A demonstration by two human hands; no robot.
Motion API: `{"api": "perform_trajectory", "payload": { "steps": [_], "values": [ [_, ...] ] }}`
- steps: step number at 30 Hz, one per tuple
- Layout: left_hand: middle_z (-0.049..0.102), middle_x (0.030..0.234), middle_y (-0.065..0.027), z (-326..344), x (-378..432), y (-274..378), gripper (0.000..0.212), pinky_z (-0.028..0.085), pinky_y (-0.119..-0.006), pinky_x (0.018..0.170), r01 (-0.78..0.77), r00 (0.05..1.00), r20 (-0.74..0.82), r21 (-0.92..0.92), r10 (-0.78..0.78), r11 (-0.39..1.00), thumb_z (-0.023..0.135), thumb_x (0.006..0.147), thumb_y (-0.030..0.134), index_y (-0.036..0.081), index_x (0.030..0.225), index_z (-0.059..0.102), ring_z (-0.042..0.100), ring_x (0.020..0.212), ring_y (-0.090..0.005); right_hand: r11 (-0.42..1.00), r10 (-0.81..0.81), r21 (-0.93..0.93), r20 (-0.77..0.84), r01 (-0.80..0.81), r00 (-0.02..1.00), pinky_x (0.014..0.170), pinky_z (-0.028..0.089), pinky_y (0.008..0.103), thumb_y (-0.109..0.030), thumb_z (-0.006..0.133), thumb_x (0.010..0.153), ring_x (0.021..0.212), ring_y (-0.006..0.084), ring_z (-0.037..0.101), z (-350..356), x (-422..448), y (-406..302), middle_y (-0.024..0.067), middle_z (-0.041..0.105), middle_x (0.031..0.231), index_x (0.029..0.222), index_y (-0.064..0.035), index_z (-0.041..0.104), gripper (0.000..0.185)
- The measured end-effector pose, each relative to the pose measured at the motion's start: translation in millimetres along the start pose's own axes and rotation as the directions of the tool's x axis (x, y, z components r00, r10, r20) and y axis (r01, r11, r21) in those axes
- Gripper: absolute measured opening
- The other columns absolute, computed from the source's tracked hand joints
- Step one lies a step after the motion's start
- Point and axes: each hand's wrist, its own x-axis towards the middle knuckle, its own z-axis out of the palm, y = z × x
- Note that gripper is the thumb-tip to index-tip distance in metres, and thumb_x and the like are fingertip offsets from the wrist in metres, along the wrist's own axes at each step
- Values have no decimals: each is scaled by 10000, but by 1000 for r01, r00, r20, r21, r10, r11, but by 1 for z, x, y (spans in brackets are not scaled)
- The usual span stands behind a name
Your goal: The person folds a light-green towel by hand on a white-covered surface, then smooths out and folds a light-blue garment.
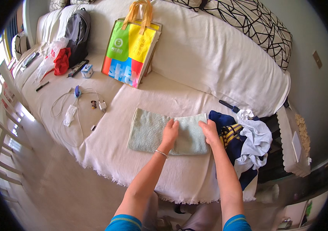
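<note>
A pale green towel, folded into a rectangle, lies on the white fringed cover of a sofa. My left hand pinches the towel's upper edge near its middle, thumb on top. At the towel's upper right corner, my right hand grips the edge between thumb and fingers. Just beyond my right hand is a heap of clothes: a light blue garment, a yellow and navy striped piece and dark blue cloth.
A colourful shopping bag leans on the backrest. Further left are a grey backpack, a remote control, a small box, a white cable and a charger. A black-handled object lies behind the clothes.
</note>
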Motion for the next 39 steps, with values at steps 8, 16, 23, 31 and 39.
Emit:
{"api": "perform_trajectory", "payload": {
  "steps": [8, 16, 23, 31, 39],
  "values": [
    [450, 1380, -162, -6, 8, -14, 541, 329, -298, 1034, 162, 987, 44, -394, -157, 905, 474, 951, 285, -36, 1374, 371, 431, 1265, -223, 885, 139, 384, 319, -262, 938, 644, 508, 353, -54, 600, 786, 728, 199, 618, 33, -20, -77, 86, 631, 844, 940, 26, 601, 173],
    [448, 1368, -142, -28, -1, -13, 572, 313, -335, 1050, 216, 973, 86, -681, -216, 700, 452, 972, 346, 6, 1411, 316, 408, 1256, -206, 840, 139, 433, 408, -326, 902, 608, 529, 334, -73, 600, 822, 676, 189, 625, 72, -25, -115, 71, 615, 795, 941, -12, 579, 135],
    [473, 1334, -131, -81, -26, -3, 607, 366, -385, 1032, 151, 987, 119, -910, -105, 385, 317, 995, 462, 9, 1398, 301, 472, 1201, -246, 814, 22, 514, 438, -270, 899, 563, 545, 303, -90, 606, 812, 617, 168, 623, 140, -42, -109, 61, 607, 773, 912, -29, 550, 130],
    [547, 1224, -70, -127, -38, 8, 605, 413, -376, 971, 24, 998, 45, -932, 50, 361, 364, 948, 561, 74, 1295, 455, 520, 1119, -201, 921, -87, 384, 373, -68, 924, 742, 537, 316, -115, 571, 880, 839, 194, 638, 194, -56, -96, 115, 628, 917, 1106, 44, 535, 278],
    [530, 1186, -126, -155, -47, 20, 768, 462, -331, 836, 84, 981, -26, -837, -193, 541, 613, 823, 34, 50, 1452, 173, 544, 1024, -203, 741, -614, -227, 151, 632, 775, 827, 486, 395, -106, 564, 831, 945, 352, 608, 143, -71, -50, 197, 632, 1022, 1022, 29, 628, 243]
  ]
}}
